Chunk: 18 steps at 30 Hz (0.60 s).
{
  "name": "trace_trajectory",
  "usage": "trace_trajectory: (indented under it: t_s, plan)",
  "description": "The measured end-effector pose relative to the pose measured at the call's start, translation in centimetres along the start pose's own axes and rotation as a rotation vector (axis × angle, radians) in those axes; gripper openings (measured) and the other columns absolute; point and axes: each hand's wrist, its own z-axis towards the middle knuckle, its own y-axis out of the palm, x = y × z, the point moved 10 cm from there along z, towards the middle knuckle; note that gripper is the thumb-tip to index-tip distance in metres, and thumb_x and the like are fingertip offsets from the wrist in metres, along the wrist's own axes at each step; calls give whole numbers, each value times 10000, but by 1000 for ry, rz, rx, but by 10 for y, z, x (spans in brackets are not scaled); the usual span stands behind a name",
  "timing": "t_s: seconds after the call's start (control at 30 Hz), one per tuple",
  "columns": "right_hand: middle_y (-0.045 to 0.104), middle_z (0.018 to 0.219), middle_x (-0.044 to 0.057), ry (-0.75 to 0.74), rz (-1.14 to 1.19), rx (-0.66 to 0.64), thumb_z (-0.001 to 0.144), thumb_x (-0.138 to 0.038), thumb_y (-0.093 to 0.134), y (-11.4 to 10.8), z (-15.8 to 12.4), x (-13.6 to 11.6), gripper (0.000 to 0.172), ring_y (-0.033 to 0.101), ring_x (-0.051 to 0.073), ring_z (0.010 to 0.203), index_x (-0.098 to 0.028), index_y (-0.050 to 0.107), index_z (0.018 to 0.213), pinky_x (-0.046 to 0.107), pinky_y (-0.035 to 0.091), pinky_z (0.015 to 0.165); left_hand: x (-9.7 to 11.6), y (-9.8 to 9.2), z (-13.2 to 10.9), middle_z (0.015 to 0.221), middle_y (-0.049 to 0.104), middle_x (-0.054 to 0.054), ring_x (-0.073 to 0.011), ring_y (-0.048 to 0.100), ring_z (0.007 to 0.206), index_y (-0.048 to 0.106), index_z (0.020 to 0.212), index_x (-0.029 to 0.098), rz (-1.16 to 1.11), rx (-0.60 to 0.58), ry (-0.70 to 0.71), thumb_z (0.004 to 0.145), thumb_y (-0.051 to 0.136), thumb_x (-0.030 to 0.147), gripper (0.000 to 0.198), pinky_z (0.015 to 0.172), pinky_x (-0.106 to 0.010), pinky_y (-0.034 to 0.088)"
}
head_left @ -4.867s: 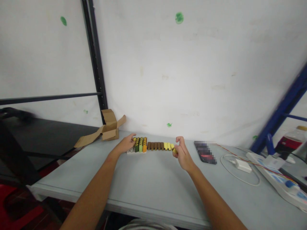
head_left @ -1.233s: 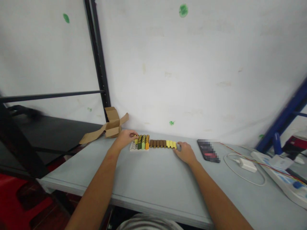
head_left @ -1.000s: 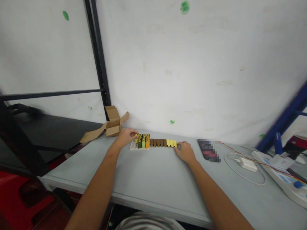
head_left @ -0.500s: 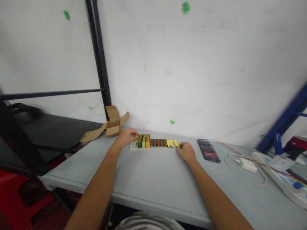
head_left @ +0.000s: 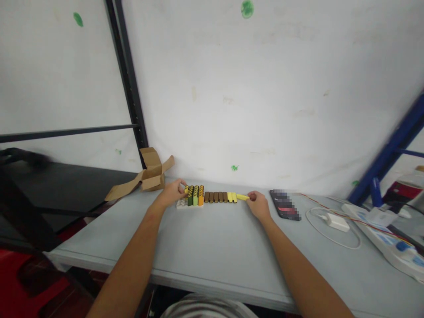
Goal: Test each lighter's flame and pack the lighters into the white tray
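I see the right hand [head_left: 259,205] pinching a yellow block [head_left: 242,197] at the right end of the row [head_left: 217,197], on the grey table [head_left: 212,247] by the white wall [head_left: 265,97]. The left hand [head_left: 172,194] touches the row's left end, and I can't tell its grip.

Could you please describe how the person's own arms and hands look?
The left arm and right arm are bare, no sleeves in view. The left hand and right hand show no gloves or watch. A grey striped garment shows at the bottom edge.

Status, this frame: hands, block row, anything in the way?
Left hand against the striped blocks at the row's left end. Right hand holds a yellow block lying flat at the right end. Phone close by, not touching.
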Motion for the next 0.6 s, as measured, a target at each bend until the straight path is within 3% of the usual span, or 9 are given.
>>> trace_trajectory:
  t_s: [0.13, 0.3, 0.47, 0.6]
  plan:
    - [723, 973, 120, -34, 67, 79, 791, -232, 523, -11, 3, -8, 264, 645, 199, 792, -125, 665, 986, 320, 500, 782, -4, 11, -3, 716, 667, 17, -193, 660, 671, 550, 1174, 151, -124, -104, -22, 599, 620, 189, 581, 616, -283, 513]
    - [670, 1030, 155, -110, 224, 237, 869, -351, 461, -39, 0, -27, 321, 640, 229, 892, -133, 636, 1028, 355, 505, 802, -11, 7, -3, 808, 689, -21, -200, 672, 699, 498, 1292, 116, -112, -82, -73, 617, 572, 204, 685, 644, -296, 534]
    - [621, 866, 40, -147, 502, 175, 922, -470, 421, -45, -5, -49, 334, 635, 149, 661, -189, 518, 1074, 272, 484, 610, -10, -1, -3, 865, 712, -55, -218, 686, 767, 519, 1299, 103, -32, -25, -85, 663, 564, 262, 657, 728, -317, 538]
    - [543, 717, -50, -120, 695, 9, 923, -524, 422, -33, -9, -62, 326, 476, 89, 468, -237, 449, 1074, 201, 355, 435, -8, 0, -1, 833, 718, -56, -229, 688, 747, 566, 1252, 104, -1, -45, -76, 676, 545, 298, 609, 723, -327, 535]
